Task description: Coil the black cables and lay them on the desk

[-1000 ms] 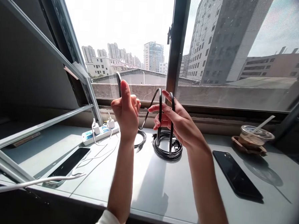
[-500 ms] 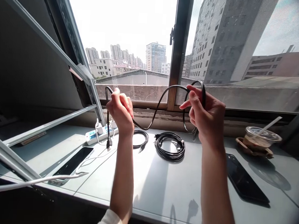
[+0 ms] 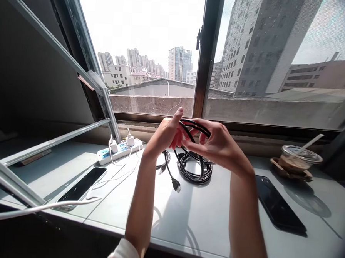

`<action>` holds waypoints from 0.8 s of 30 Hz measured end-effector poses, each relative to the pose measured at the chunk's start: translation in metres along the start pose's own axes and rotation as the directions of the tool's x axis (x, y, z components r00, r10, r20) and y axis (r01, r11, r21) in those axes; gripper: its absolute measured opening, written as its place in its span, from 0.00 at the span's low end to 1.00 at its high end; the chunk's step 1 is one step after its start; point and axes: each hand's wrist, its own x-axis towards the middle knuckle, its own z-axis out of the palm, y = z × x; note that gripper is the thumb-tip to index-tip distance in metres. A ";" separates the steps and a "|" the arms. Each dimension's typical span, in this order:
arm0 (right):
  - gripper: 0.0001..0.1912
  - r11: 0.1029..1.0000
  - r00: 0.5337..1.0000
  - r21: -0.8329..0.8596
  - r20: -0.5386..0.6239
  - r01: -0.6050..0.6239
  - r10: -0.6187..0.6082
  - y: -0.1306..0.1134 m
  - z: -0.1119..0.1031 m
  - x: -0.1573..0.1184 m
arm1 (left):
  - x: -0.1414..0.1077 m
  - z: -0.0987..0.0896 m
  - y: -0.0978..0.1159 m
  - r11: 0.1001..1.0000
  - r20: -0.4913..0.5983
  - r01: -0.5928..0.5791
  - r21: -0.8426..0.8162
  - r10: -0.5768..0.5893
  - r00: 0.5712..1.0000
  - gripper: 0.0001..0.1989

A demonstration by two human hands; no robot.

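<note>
A black cable (image 3: 196, 126) is looped between my two hands above the white tabletop. My left hand (image 3: 169, 132) is closed around it, thumb pointing up. From the right, my right hand (image 3: 215, 141) grips the loops between thumb and fingers, close beside the left. One end of the cable hangs below my left hand, its plug (image 3: 175, 184) with a pale tip in the air over the table. Behind and below lies a coiled black cable (image 3: 194, 180), partly hidden by the held loops. Another black cable (image 3: 167, 157) rests to its left, half covered by my left hand.
At the left back is a power strip (image 3: 120, 153) with white plugs in it. A phone (image 3: 84, 184) and a white cord (image 3: 67, 204) lie at left near a metal frame (image 3: 55, 132). On the right are a black phone (image 3: 281, 206) and a drink cup (image 3: 299, 158) in a holder.
My hands have come together in the middle from wide apart. The stretched cable is now gathered into loops between them, and its hanging plug has moved right.
</note>
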 end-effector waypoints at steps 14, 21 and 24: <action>0.11 0.995 0.953 -0.091 -0.294 0.043 -0.068 0.008 -0.017 -0.001 | -0.008 -0.005 0.006 0.807 -0.092 -0.480 0.343 0.538 0.838 0.24; 0.13 0.996 0.876 -0.074 -0.476 0.046 -0.076 -0.008 -0.024 -0.010 | 0.020 0.023 -0.021 0.882 -0.057 -0.438 0.176 0.453 0.890 0.14; 0.11 0.987 0.731 -0.078 -0.665 0.138 -0.154 -0.016 -0.025 -0.012 | 0.030 0.027 -0.030 0.923 -0.089 -0.376 0.079 0.383 0.920 0.23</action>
